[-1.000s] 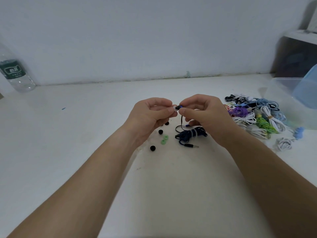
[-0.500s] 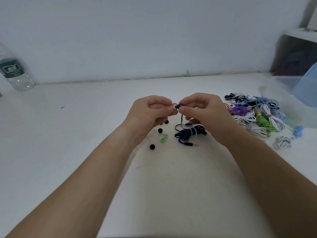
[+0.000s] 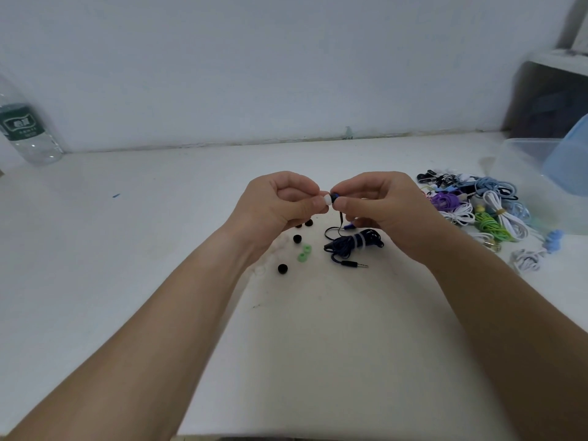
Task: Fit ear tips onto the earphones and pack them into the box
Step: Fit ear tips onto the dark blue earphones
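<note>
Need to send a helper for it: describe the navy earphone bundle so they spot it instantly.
On the white table, look just under the right hand, left of the colourful cable pile. The bundle lies alone there: navy, tied with a white band, jack pointing right.

I see a white counter [image 3: 159,249]. On it lie black tips [image 3: 282,268], green tips [image 3: 304,253], a dark bundled cable [image 3: 353,243], heaped coloured earphones [image 3: 471,211], a clear box [image 3: 521,160] far right, and a bottle [image 3: 25,132] far left.

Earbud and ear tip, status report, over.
Left hand pinches white ear tip. Right hand pinches blue earbud. Tip meets bud; seating unclear. Nothing blocks them.
</note>
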### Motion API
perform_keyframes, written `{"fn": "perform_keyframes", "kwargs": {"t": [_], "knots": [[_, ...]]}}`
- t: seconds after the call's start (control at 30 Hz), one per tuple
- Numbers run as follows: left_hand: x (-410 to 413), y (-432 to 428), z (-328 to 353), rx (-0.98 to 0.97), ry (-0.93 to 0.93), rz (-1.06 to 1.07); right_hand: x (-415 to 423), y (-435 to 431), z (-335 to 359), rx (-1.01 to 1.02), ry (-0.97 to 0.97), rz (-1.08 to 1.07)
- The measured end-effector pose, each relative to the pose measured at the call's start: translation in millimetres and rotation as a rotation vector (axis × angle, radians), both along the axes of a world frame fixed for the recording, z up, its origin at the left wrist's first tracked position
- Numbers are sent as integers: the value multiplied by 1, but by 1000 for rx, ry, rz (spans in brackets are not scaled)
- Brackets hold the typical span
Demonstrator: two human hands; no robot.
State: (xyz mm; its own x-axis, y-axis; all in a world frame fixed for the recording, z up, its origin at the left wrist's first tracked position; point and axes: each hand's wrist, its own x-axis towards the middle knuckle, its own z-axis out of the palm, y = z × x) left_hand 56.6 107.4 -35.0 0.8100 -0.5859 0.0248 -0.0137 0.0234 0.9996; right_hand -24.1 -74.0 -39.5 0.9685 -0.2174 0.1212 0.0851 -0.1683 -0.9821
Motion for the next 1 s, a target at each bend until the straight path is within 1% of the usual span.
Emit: {"fn": "perform_keyframes", "kwargs": {"t": [0.17, 0.3, 0.73, 1.0], "knots": [[0, 2, 0, 18, -30, -40, -3, -2, 3, 7, 8, 74], [0, 3, 0, 31, -39, -58, -4, -3, 3, 9, -3, 88], [1, 2, -2, 41, -73, -22, -3, 0, 1, -34, -42, 48], [1, 2, -4, 19, -33, -33, -2, -1, 1, -10, -36, 52]]}}
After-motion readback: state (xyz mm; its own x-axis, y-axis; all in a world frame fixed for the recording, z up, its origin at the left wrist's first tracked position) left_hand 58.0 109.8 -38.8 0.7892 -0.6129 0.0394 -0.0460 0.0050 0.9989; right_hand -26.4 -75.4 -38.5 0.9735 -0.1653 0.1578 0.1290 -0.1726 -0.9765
